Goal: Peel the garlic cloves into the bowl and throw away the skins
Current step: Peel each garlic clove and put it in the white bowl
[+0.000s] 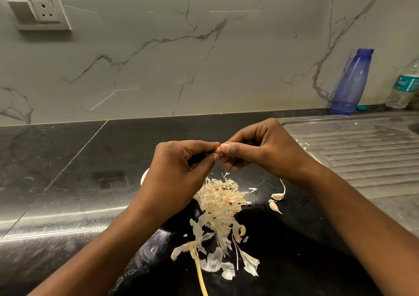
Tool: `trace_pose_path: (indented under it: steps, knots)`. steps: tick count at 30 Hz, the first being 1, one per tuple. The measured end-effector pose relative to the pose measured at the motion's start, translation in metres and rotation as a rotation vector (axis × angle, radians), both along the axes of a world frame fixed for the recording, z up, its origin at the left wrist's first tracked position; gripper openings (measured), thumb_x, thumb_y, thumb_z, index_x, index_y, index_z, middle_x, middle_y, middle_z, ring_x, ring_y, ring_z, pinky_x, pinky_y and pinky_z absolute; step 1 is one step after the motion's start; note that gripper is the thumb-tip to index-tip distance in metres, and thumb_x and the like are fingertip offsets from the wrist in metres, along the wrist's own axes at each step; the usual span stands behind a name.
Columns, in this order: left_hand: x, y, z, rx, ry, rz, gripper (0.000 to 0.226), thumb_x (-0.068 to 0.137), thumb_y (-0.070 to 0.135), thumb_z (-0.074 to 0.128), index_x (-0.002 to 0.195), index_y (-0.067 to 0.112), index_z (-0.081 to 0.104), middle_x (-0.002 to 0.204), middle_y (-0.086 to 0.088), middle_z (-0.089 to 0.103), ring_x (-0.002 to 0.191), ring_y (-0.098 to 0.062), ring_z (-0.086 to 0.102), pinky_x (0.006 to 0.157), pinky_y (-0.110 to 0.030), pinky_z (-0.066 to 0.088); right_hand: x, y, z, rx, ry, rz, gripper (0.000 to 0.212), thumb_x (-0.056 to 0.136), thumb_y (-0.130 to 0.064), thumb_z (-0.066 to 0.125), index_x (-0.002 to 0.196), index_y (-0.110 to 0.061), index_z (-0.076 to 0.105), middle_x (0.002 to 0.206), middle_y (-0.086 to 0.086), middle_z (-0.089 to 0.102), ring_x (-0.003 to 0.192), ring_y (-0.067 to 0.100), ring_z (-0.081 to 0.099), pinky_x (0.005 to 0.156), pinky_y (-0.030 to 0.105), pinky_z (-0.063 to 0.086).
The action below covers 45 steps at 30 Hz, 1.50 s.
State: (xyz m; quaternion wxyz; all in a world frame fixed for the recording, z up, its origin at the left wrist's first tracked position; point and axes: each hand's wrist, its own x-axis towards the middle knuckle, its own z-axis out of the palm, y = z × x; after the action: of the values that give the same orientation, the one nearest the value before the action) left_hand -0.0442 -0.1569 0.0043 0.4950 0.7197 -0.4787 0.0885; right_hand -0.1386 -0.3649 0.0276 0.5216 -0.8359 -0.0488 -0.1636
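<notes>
The left hand (181,171) and right hand (256,153) meet above the black counter (68,182), fingers curled in, thumbs and forefingers pinched together. Below them the pile of skins (222,200) spreads loosely toward the person, so whatever comes off now should fall there and no wider. The white bowl (145,175) shows only a sliver of rim from under the left hand; its contents are hidden. Two unpeeled cloves (277,196) lie just right of the pile. Smallest is the garlic clove (217,151), gripped between both pinches. I judge it best to steady it with the left hand while the right thumbnail lifts the skin at the tip and draws it off in one strip, then drop the bare clove into the bowl.
</notes>
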Motion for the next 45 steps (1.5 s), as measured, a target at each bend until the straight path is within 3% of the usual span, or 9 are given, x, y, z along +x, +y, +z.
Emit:
trace_pose_path:
  steps: [4, 17, 21, 27, 37, 41, 45]
  knots:
    - [0.001, 0.000, 0.000, 0.011, -0.108, 0.004, 0.024, 0.094, 0.015, 0.076, 0.118, 0.018, 0.079, 0.105, 0.010, 0.079, 0.094, -0.002, 0.075, 0.081, -0.026, 0.063, 0.000, 0.001, 0.002, 0.055, 0.079, 0.001, 0.014, 0.097, -0.009, 0.073, 0.104, 0.002, 0.079, 0.092, 0.015, 0.081, 0.084, 0.033, 0.080, 0.074, 0.036, 0.067]
    - [0.003, 0.002, 0.003, -0.009, -0.135, -0.033, 0.021, 0.095, 0.014, 0.075, 0.116, 0.017, 0.079, 0.098, 0.010, 0.079, 0.086, -0.008, 0.076, 0.072, -0.027, 0.063, 0.006, 0.006, -0.003, 0.141, 0.060, -0.057, 0.011, 0.097, -0.005, 0.071, 0.099, 0.005, 0.076, 0.079, 0.015, 0.078, 0.068, 0.029, 0.076, 0.062, 0.032, 0.064]
    - [0.002, 0.001, 0.001, -0.031, 0.020, -0.060, 0.024, 0.096, 0.017, 0.074, 0.119, 0.021, 0.078, 0.095, 0.008, 0.081, 0.082, -0.016, 0.078, 0.070, -0.037, 0.065, 0.005, 0.005, -0.002, 0.147, 0.039, -0.055, 0.010, 0.097, -0.006, 0.071, 0.098, 0.003, 0.076, 0.079, 0.014, 0.077, 0.067, 0.028, 0.075, 0.062, 0.030, 0.063]
    - [0.002, -0.004, 0.000, -0.045, 0.372, -0.191, 0.033, 0.098, 0.002, 0.065, 0.131, 0.008, 0.068, 0.105, -0.004, 0.081, 0.097, -0.018, 0.079, 0.087, -0.035, 0.065, 0.006, 0.006, -0.003, 0.099, 0.039, -0.046, 0.010, 0.099, -0.007, 0.068, 0.099, 0.000, 0.074, 0.080, 0.013, 0.077, 0.067, 0.024, 0.075, 0.062, 0.028, 0.062]
    - [-0.004, -0.001, 0.008, -0.148, 0.712, -0.257, 0.022, 0.096, 0.002, 0.064, 0.116, 0.001, 0.072, 0.101, -0.016, 0.080, 0.097, -0.029, 0.079, 0.084, -0.028, 0.064, 0.006, 0.009, -0.004, 0.011, 0.009, -0.020, 0.010, 0.102, -0.010, 0.065, 0.099, -0.003, 0.072, 0.081, 0.012, 0.076, 0.067, 0.020, 0.072, 0.062, 0.026, 0.060]
    - [-0.002, 0.002, 0.017, -0.264, 0.904, -0.285, 0.025, 0.093, 0.001, 0.062, 0.116, -0.005, 0.070, 0.106, -0.024, 0.077, 0.099, -0.034, 0.078, 0.082, -0.028, 0.065, 0.004, 0.007, -0.002, 0.025, -0.007, -0.043, 0.011, 0.103, -0.008, 0.064, 0.096, -0.005, 0.072, 0.076, 0.007, 0.074, 0.066, 0.021, 0.072, 0.062, 0.027, 0.060]
    - [0.003, 0.004, 0.021, -0.303, 0.967, -0.291, 0.032, 0.090, 0.004, 0.062, 0.120, -0.006, 0.067, 0.109, -0.025, 0.077, 0.101, -0.036, 0.078, 0.082, -0.030, 0.065, 0.000, 0.003, 0.002, 0.062, -0.011, -0.059, 0.016, 0.101, -0.003, 0.062, 0.088, -0.003, 0.071, 0.070, 0.007, 0.069, 0.062, 0.022, 0.067, 0.059, 0.030, 0.057]
